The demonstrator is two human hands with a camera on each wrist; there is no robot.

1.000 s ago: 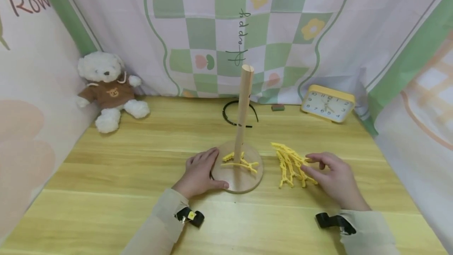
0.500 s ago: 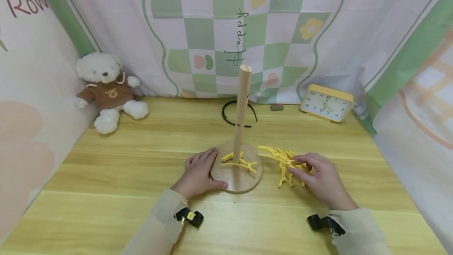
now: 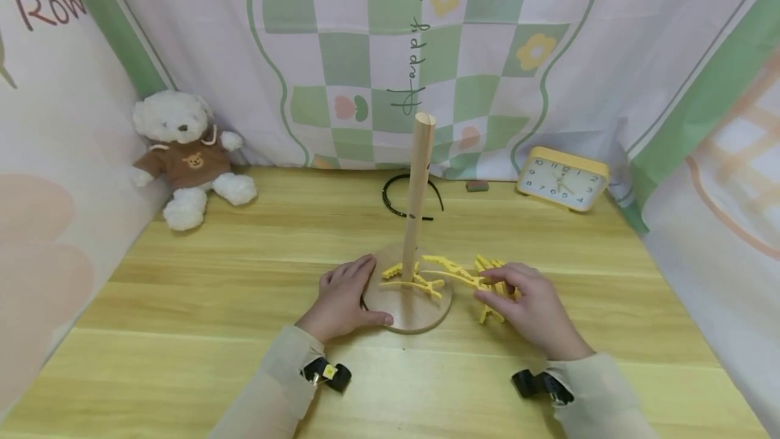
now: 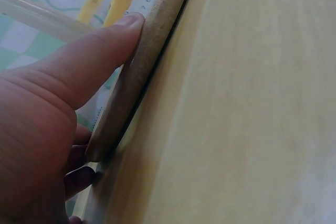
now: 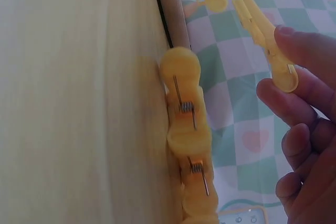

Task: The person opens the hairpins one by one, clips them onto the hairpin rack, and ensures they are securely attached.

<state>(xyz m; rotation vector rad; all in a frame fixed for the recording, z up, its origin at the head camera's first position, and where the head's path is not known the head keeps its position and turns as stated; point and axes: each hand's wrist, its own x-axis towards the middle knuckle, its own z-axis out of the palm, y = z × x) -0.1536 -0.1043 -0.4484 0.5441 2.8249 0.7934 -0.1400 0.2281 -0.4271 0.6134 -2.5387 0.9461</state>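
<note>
My left hand [image 3: 342,302] holds the left edge of a stand's round wooden base [image 3: 409,317], thumb at the front and fingers round the side. From the base rises an upright wooden post [image 3: 419,175]. At its foot lies a yellow alligator hair clip [image 3: 420,283], and more yellow shows behind the post. My right hand [image 3: 536,303] pinches another yellow alligator hair clip [image 5: 268,40] between thumb and fingers, its long prongs pointing left over the base's right edge. Below that hand, several yellow hair clips [image 5: 189,129] with metal springs lie on the table, partly hidden.
Behind the post lies a black headband [image 3: 390,202], beside a small dark block [image 3: 477,186]. A yellow clock [image 3: 563,178] stands at the back right. A white teddy bear [image 3: 189,148] sits at the back left. Curtains [image 3: 347,59] enclose the wooden table [image 3: 201,303].
My right hand has drawn one hair clip from the pile and carried it left towards the post. The left hand has stayed on the base.
</note>
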